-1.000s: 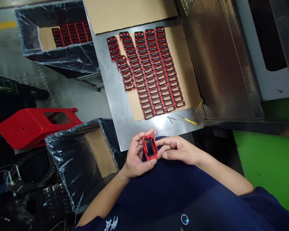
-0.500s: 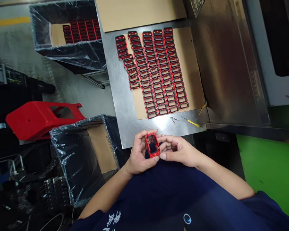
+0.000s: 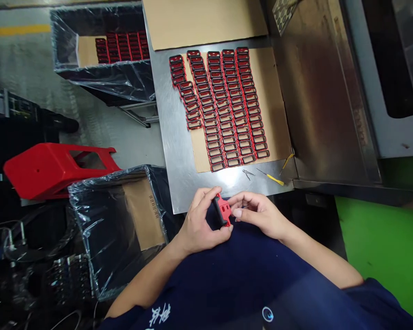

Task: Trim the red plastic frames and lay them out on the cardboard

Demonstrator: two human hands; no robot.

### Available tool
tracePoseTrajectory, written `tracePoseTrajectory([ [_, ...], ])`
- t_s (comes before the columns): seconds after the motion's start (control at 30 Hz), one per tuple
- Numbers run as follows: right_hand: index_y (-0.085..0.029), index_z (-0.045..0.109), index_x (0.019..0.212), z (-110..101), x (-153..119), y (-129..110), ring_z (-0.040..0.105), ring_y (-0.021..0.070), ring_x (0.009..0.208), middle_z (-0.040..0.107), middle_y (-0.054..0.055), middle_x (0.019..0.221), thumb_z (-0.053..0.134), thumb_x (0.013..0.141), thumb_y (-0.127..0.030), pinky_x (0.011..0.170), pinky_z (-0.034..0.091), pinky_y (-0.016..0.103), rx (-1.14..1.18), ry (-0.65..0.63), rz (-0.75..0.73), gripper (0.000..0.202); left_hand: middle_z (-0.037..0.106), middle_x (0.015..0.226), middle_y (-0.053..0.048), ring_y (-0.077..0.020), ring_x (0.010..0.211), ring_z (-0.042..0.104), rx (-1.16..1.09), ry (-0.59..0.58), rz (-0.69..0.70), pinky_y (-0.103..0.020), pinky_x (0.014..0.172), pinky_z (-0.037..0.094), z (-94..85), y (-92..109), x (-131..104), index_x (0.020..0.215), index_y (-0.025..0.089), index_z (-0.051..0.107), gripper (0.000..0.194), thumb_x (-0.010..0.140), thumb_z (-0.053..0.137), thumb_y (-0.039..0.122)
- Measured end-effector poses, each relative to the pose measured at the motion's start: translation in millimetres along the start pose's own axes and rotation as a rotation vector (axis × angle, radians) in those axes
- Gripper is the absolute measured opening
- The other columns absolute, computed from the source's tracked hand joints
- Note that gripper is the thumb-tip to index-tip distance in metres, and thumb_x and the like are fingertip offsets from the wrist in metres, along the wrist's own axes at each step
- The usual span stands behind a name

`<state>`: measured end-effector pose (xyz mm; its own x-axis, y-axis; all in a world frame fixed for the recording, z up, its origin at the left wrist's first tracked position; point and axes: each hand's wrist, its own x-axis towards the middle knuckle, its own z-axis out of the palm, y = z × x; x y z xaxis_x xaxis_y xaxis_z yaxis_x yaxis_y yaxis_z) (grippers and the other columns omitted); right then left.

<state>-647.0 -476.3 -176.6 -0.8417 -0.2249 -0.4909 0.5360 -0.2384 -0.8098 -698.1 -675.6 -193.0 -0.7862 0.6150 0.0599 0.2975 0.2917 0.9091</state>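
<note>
My left hand (image 3: 203,224) is clamped on a small red-and-black plastic part (image 3: 223,211), thumb at its near end and fingertips at its far end. It sits in front of my dark blue shirt (image 3: 248,270), just off the bench (image 3: 174,151), with its red side facing my right hand (image 3: 261,215). That hand is half curled, thumb and forefinger right beside the red side; I can't tell whether they touch it or pinch anything. I'd judge this to be close handling of one piece, and any next move calls for a steady left grip at the ends and light right fingertips.

Beyond my hands, small silver pliers (image 3: 248,173) and a thin yellow-handled pick (image 3: 274,179) lie on the bench metal. Past them, red-and-black rectangular frames (image 3: 230,98) stand in rows on a brown cardboard sheet (image 3: 277,101). Off to the left are two plastic-lined bins (image 3: 103,75), the farther holding similar frames.
</note>
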Motion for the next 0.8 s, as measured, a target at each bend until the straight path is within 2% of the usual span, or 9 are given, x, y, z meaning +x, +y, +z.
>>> tracePoseTrajectory([
  [0.1, -0.011, 0.068, 0.108, 0, 2, 0, 0.063, 0.0134, 0.08, 0.067, 0.008, 0.093, 0.073, 0.087, -0.042, 0.069, 0.052, 0.021, 0.149, -0.112, 0.058, 0.038, 0.046, 0.111, -0.009, -0.0232, 0.104, 0.055, 0.008, -0.05, -0.007, -0.042, 0.091, 0.054, -0.4, 1, 2, 0.143, 0.019, 0.039, 0.076, 0.072, 0.066, 0.023],
  [0.3, -0.009, 0.069, 0.105, 0, 5, 4, 0.064, 0.0145, 0.081, 0.067, 0.009, 0.088, 0.07, 0.084, -0.034, 0.068, 0.055, 0.02, 0.285, -0.114, 0.073, 0.032, 0.044, 0.12, -0.01, -0.0249, 0.11, 0.054, -0.09, -0.086, 0.027, -0.045, 0.096, 0.052, 2.5, -6, 1, 0.15, 0.025, 0.03, 0.083, 0.073, 0.061, 0.016],
  [0.6, -0.011, 0.067, 0.103, 4, 10, 4, 0.067, 0.0128, 0.073, 0.068, 0.006, 0.083, 0.08, 0.082, -0.043, 0.063, 0.055, 0.018, 0.201, -0.074, 0.074, 0.041, 0.046, 0.126, -0.012, -0.027, 0.117, 0.054, -0.144, -0.149, 0.058, -0.049, 0.102, 0.05, 3.9, -9, 1, 0.156, 0.026, 0.021, 0.093, 0.072, 0.057, 0.009],
  [0.7, -0.012, 0.066, 0.1, 5, 11, 4, 0.066, 0.0117, 0.069, 0.068, 0.006, 0.083, 0.081, 0.083, -0.044, 0.063, 0.054, 0.018, 0.19, -0.037, -0.019, 0.04, 0.046, 0.134, -0.015, -0.0289, 0.125, 0.052, -0.184, -0.14, -0.044, -0.049, 0.106, 0.048, 2.2, -10, 1, 0.156, 0.023, 0.021, 0.089, 0.076, 0.057, 0.012],
  [0.8, -0.014, 0.069, 0.1, 5, 9, 1, 0.065, 0.0117, 0.071, 0.069, 0.005, 0.084, 0.077, 0.088, -0.041, 0.066, 0.053, 0.02, 0.075, 0.035, -0.192, 0.031, 0.052, 0.134, -0.016, -0.0295, 0.122, 0.056, -0.318, -0.119, -0.235, -0.044, 0.098, 0.054, -2.5, -8, 6, 0.149, 0.017, 0.036, 0.07, 0.083, 0.058, 0.025],
])
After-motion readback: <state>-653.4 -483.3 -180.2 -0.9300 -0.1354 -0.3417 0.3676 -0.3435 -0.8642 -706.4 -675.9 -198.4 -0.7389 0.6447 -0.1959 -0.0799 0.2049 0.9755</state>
